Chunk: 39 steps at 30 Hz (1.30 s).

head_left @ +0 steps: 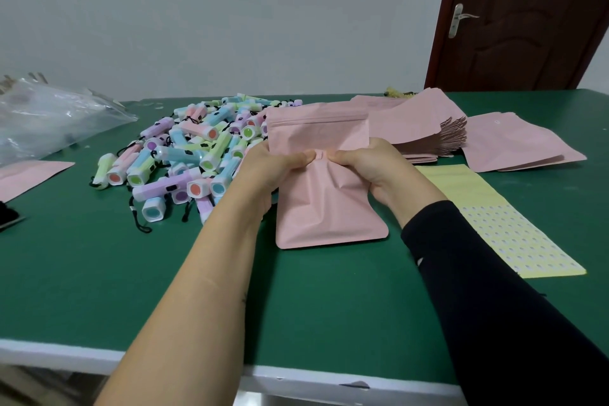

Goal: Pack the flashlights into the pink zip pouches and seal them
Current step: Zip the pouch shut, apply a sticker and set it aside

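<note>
A pink zip pouch (324,207) lies lengthwise on the green table (99,273), zip end away from me and raised. My left hand (267,171) and my right hand (372,168) grip its middle from either side, thumbs pinching the front together so it creases. What is inside the pouch is hidden. A heap of pastel flashlights (184,158) with black wrist cords lies to the left of the pouch. Behind my right hand is a fanned stack of flat pink pouches (428,128).
More pink pouches (524,145) lie at the far right and one (29,174) at the left edge. A yellow sticker sheet (494,217) lies right of my right arm. A clear plastic bag (49,118) sits back left. A brown door (527,16) stands behind.
</note>
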Each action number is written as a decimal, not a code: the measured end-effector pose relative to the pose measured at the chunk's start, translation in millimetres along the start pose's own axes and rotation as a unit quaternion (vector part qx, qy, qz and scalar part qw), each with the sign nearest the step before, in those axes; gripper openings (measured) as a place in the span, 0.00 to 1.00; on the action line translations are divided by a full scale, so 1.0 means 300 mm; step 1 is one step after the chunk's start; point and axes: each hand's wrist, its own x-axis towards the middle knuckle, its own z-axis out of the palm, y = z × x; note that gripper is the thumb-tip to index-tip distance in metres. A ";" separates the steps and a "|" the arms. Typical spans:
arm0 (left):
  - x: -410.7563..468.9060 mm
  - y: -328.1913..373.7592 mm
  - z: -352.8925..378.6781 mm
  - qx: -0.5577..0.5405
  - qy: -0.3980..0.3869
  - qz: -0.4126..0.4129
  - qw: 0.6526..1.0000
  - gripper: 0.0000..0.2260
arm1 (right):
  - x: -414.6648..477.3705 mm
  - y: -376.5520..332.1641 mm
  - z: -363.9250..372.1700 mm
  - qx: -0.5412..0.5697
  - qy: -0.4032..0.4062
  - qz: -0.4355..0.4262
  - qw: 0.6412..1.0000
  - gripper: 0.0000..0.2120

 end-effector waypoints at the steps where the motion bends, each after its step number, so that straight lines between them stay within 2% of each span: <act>1: 0.000 0.000 0.001 0.002 0.001 0.000 1.000 0.13 | 0.000 0.000 0.001 -0.002 0.001 -0.002 1.000 0.06; 4: -0.009 0.001 0.009 0.004 -0.004 0.003 1.000 0.15 | -0.005 0.000 -0.003 -0.018 0.008 -0.013 1.000 0.06; 7: -0.027 0.002 0.022 0.019 -0.041 0.020 0.999 0.18 | -0.010 -0.002 -0.014 -0.026 -0.002 -0.028 0.999 0.08; 9: -0.029 0.000 0.021 0.033 -0.050 0.023 0.998 0.16 | -0.015 -0.005 -0.019 -0.039 -0.006 -0.029 0.999 0.10; 15: -0.014 0.006 -0.004 0.037 -0.033 0.000 0.999 0.17 | -0.018 -0.018 -0.024 -0.051 -0.014 -0.035 0.998 0.16; 18: -0.012 0.007 -0.007 0.010 -0.022 0.004 1.000 0.14 | -0.013 -0.016 -0.024 -0.012 -0.002 -0.022 1.000 0.15; 21: -0.020 0.003 0.005 0.008 -0.016 0.014 1.000 0.15 | -0.016 -0.003 -0.024 0.042 -0.027 0.015 0.999 0.11; 23: -0.025 0.000 0.014 0.004 -0.014 0.018 1.000 0.15 | -0.022 0.008 -0.019 0.064 -0.049 0.044 0.996 0.12; 27: -0.035 0.002 0.027 0.000 -0.023 0.019 1.000 0.13 | -0.019 0.019 -0.016 0.057 -0.050 0.069 0.995 0.12; 31: -0.029 0.007 0.013 -0.018 -0.010 0.006 1.000 0.12 | -0.016 0.017 -0.022 0.031 -0.039 0.068 0.996 0.20; 36: -0.022 0.003 -0.002 -0.043 -0.015 -0.008 0.999 0.12 | -0.009 0.022 -0.041 0.000 -0.038 0.026 0.999 0.11; 39: -0.016 0.000 -0.004 -0.047 -0.034 0.004 0.998 0.13 | -0.010 0.025 -0.050 -0.011 -0.049 0.018 0.999 0.10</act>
